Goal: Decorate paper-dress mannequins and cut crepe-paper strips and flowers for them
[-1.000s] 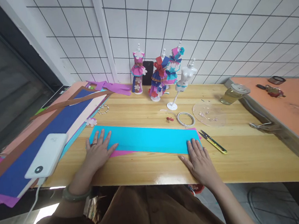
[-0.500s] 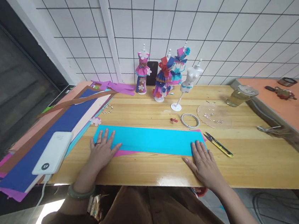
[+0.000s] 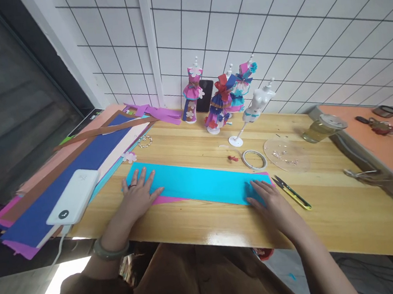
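Observation:
A long bright blue sheet (image 3: 193,183) lies flat on the wooden table, with a pink sheet (image 3: 169,199) showing along its lower left edge and at its right end. My left hand (image 3: 139,195) rests open with fingers spread on the sheet's left end. Over the right end is my right hand (image 3: 272,204), fingers loosely stretched and slightly bent, thumb apart; whether it presses on the sheet I cannot tell. Just right of this hand lie yellow-handled thread snips (image 3: 294,193). A roll of tape (image 3: 254,159) and a small red bow (image 3: 233,158) sit behind the sheet.
Coloured sheets (image 3: 88,151) are stacked at the left under a white power bank (image 3: 73,196). Several dressed mini mannequins and a bare one (image 3: 260,100) stand at the back beside a phone (image 3: 204,96). A clear dish (image 3: 285,155) and a lidded cup (image 3: 323,127) stand at the right.
My right hand has lifted its flat palm a little and shifted inward over the sheet's right end. My left hand stays in place. The whole view has shifted slightly.

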A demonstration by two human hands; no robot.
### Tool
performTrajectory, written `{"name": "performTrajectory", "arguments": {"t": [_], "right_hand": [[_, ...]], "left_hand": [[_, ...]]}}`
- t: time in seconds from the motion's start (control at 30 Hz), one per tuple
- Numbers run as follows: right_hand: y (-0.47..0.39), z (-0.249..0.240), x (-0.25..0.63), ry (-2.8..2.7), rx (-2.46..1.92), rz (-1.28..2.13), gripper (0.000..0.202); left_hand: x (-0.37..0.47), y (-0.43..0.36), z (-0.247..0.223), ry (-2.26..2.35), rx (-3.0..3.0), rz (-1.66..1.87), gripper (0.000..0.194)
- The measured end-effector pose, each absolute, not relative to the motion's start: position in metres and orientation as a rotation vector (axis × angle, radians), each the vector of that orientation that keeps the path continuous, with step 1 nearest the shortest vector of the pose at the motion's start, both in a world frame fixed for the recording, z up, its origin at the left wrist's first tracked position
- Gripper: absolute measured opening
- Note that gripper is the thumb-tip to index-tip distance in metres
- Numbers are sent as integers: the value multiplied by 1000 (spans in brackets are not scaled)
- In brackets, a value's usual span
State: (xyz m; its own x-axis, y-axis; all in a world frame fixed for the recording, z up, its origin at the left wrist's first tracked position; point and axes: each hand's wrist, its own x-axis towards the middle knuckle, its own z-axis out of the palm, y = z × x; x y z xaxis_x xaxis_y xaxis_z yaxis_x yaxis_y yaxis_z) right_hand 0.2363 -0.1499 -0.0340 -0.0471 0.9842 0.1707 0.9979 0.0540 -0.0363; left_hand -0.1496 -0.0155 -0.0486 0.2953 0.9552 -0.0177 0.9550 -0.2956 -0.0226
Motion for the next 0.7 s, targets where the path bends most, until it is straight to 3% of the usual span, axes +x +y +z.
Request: {"name": "performTrajectory", "arguments": {"t": [0.7], "right_hand": [[-129, -36, 252, -2255, -1780, -64, 36]], "left_hand": [[-144, -3, -18, -1676, -2948, -146, 68]]}}
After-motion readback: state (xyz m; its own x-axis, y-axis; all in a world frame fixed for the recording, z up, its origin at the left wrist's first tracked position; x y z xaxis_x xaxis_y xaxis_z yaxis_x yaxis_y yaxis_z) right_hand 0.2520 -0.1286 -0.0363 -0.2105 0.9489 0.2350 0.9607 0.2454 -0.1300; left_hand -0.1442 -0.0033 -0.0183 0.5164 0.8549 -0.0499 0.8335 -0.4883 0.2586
